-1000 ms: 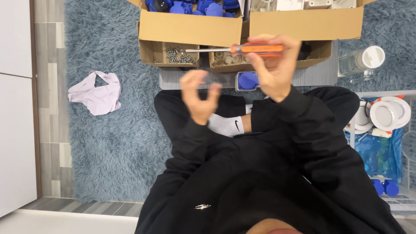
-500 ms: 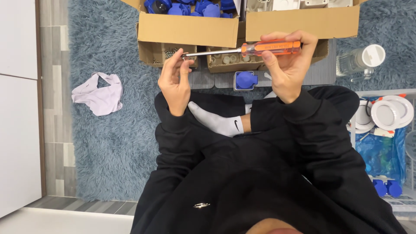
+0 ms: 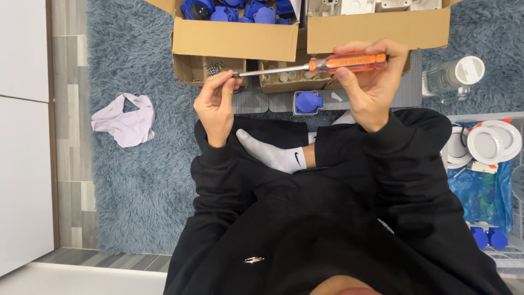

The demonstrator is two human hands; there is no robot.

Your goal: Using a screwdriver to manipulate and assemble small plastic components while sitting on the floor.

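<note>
Right hand [image 3: 374, 87], upper right of centre, was wrapped around the orange handle of a screwdriver [image 3: 316, 64], which lay level across the upper middle of the frame. Left hand [image 3: 216, 104], left of centre, pinched its fingertips at the tip of the metal shaft; whether a small part sat between them could not be told. Behind the tool stood open cardboard boxes [image 3: 234, 39] of blue parts. A blue part [image 3: 308, 102] lay on the grey mat below the shaft. Pale cloth [image 3: 124, 118] lay on the carpet at left.
</note>
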